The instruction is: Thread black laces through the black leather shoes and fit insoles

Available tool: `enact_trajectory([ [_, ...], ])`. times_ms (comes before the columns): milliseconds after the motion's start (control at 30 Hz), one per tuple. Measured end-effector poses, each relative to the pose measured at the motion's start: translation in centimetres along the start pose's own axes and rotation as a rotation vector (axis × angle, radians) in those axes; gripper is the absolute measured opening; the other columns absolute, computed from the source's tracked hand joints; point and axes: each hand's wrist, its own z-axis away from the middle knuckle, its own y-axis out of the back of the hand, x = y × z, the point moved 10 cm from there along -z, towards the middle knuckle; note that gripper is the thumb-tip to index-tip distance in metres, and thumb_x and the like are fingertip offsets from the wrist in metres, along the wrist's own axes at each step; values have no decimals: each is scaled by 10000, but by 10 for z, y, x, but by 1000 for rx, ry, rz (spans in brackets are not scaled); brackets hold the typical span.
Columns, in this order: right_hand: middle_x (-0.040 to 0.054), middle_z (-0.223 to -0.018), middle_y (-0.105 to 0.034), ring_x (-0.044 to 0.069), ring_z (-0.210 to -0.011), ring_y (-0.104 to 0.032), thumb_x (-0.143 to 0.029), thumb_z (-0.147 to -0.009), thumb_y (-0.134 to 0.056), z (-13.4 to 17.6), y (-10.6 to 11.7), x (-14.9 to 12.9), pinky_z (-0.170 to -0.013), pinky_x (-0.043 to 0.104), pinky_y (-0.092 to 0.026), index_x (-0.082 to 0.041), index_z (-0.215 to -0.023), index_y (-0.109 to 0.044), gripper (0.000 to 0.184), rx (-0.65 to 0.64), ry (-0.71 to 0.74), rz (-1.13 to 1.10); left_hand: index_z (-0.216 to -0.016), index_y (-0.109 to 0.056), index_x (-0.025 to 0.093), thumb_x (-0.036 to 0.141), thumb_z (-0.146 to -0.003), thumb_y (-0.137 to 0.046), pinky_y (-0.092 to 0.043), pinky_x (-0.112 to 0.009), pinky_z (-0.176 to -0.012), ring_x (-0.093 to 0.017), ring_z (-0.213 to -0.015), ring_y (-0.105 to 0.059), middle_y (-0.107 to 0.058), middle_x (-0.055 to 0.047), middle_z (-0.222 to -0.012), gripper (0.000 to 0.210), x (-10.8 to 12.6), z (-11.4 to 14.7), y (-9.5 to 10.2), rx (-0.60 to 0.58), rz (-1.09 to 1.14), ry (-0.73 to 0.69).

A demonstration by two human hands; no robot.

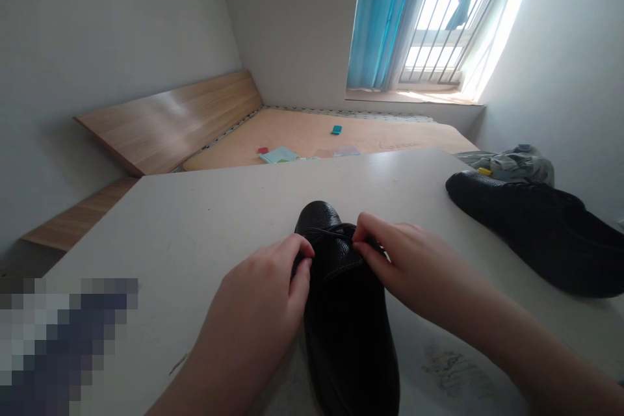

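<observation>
A black leather shoe (341, 325) rests on the white table, its toe pointing away from me. Dark laces (331, 232) cross over its front, below the toe cap. On the shoe's left side, my left hand (268, 283) pinches at the lacing edge with thumb and forefinger together. My right hand (400, 257) pinches at the right side, where a lace runs into its fingertips. What lies between the left fingertips is mostly hidden; it appears to be the other side of the lacing. A second black shoe (531, 227) lies at the right of the table.
The white table (219, 208) fills the foreground. Beyond it is a bed with a peach mattress (302, 127) and a wooden headboard (195, 114). A pale green item (279, 155) and a small teal item (337, 130) lie there. Crumpled grey-green cloth (524, 162) sits behind the second shoe. A pixelated patch covers the lower left.
</observation>
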Motion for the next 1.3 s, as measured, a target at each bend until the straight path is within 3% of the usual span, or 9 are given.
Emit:
enact_trajectory([
  [133, 34, -866, -569, 191, -838, -515, -137, -891, -468, 6, 17, -16, -702, 320, -381, -183, -786, -490, 117, 187, 160, 5, -878, -599, 236, 232, -895, -448, -406, -364, -777, -227, -900, -522, -557, -47, -931, 152, 18, 10, 25, 310, -5, -225],
  [200, 38, -892, -551, 190, -876, -499, -112, -884, -478, 12, 34, -23, -753, 336, -397, -182, -790, -491, 118, 313, 250, -50, -886, -578, 233, 202, -901, -451, -414, -342, -773, -204, -878, -512, -545, -36, -912, 132, 24, 15, 33, 361, 54, -303],
  [400, -1, -889, -581, 128, -818, -565, -174, -910, -531, 28, 81, -16, -702, 269, -465, -226, -859, -506, 77, 471, 390, -608, -885, -556, 248, 227, -892, -530, -418, -235, -688, -119, -763, -537, -568, 31, -825, 34, 8, 25, 78, 551, 360, -255],
  [533, -7, -923, -620, 128, -864, -600, -156, -899, -553, 38, 98, -23, -738, 267, -483, -238, -882, -512, 94, 526, 448, -611, -855, -630, 257, 279, -847, -626, -429, -212, -681, -102, -764, -549, -595, 47, -807, 24, 2, 38, 112, 723, 583, -329],
  [700, -20, -849, -634, 108, -771, -596, -172, -890, -567, 33, 96, -62, -677, 256, -477, -223, -864, -540, 63, 349, 577, -452, -831, -675, 286, 285, -817, -676, -475, -180, -620, -89, -731, -595, -642, 66, -791, 14, 30, 27, 115, 588, 767, -357],
  [867, -22, -756, -611, 96, -699, -569, -219, -883, -585, 15, 96, -71, -626, 239, -469, -198, -814, -563, 75, 203, 591, -601, -842, -642, 285, 279, -851, -632, -495, -186, -672, -86, -718, -601, -634, 70, -772, 15, 46, 9, 107, 398, 970, -379],
  [1100, 53, -976, -642, 165, -836, -581, -358, -929, -455, -17, 28, 13, -711, 338, -493, -198, -860, -501, 180, 76, 89, -619, -891, -500, 235, 377, -947, -418, -443, -323, -778, -174, -927, -600, -657, 10, -1079, 173, 8, -20, 38, 80, 543, -144],
  [1200, 63, -984, -646, 169, -843, -581, -383, -916, -459, -17, -3, 31, -721, 345, -494, -193, -830, -485, 211, -36, 8, -697, -897, -477, 229, 344, -957, -358, -421, -360, -789, -194, -896, -594, -662, -7, -1031, 176, 11, -24, 13, 0, 416, -163],
  [1300, 82, -1045, -646, 159, -854, -603, -430, -900, -485, -11, -11, 33, -713, 321, -498, -186, -824, -462, 257, -76, -18, -899, -895, -507, 222, 307, -945, -349, -406, -381, -816, -210, -887, -566, -646, -21, -948, 186, 23, -24, 10, 30, 321, -223],
])
